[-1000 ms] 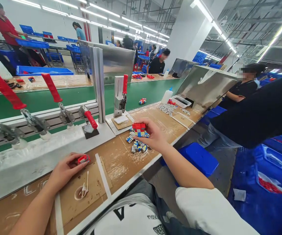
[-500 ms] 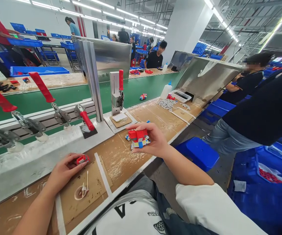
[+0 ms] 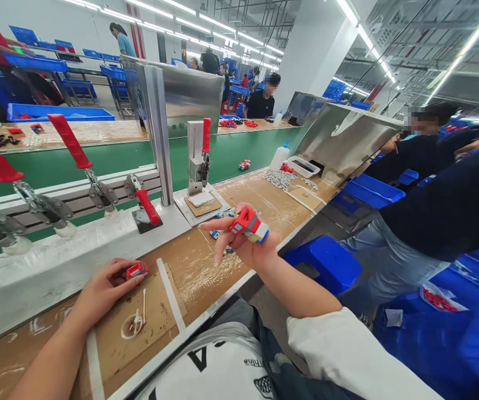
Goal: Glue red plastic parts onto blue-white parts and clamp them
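Note:
My left hand (image 3: 108,286) rests on the worktable, its fingertips closed around a small red plastic toy part (image 3: 137,270) with a grey section. Raised above the table, my right hand (image 3: 260,250) holds a toy vehicle (image 3: 250,225) in red, grey, white, yellow and blue, tilted. Two of its fingers stretch out to the left. Behind that hand, several similar multicoloured toy pieces (image 3: 216,234) lie on the table, partly hidden. Close to my left hand are a shallow round cup (image 3: 131,326) and a cotton swab (image 3: 144,305) on a cardboard sheet (image 3: 114,355).
Red-handled toggle clamps (image 3: 70,141) stand along the left, and another clamp (image 3: 206,150) stands ahead. Beyond runs a green conveyor belt (image 3: 176,151) carrying a toy piece. Grey parts (image 3: 281,179) and a white bottle (image 3: 280,157) sit farther right. A blue stool (image 3: 326,264) and a person (image 3: 443,205) are at right.
My right hand has turned over, tipping the toy vehicle, and some fingers have extended. My left hand keeps its hold on the red part. The view has shifted slightly.

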Available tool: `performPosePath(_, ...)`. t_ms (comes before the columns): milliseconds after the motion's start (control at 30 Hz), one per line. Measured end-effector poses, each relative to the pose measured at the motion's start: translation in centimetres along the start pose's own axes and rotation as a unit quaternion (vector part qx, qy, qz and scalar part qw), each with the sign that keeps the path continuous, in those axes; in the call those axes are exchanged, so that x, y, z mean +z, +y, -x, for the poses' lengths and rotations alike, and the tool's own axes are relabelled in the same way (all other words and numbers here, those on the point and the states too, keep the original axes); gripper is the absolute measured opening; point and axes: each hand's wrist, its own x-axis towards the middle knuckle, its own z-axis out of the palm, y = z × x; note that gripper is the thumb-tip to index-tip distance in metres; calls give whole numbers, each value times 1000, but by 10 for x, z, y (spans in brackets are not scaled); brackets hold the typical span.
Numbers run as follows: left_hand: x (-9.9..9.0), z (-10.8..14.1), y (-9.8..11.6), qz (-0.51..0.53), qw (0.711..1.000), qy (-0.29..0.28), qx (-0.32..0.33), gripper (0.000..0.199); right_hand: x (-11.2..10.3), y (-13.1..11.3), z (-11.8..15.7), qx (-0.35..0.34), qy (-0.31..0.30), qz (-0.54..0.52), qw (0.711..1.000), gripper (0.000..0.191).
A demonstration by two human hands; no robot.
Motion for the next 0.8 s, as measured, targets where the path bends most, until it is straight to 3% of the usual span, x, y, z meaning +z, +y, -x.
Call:
performPosePath(100,0,2,-4,-67,997,18,25,64,9,7,-2,44,37,-62,996,98)
performPosePath(267,-6,9,1,-167,983,44,70,59,21,24,-10,51,7,-175,983,78)
performPosePath(400,-15,1,33,-94,989,105,47,59,26,43,-24,98,3,-255,962,56)
performPosePath(533,-11,-26,64,-53,996,65,12,63,32,60,-36,122,2,-311,943,52)
performPosePath(667,4,-44,71,14,999,47,-11,72,38,64,-37,109,-14,-339,934,56)
performPosePath(800,14,-44,65,25,999,33,-9,67,40,58,-33,118,9,-352,928,56)
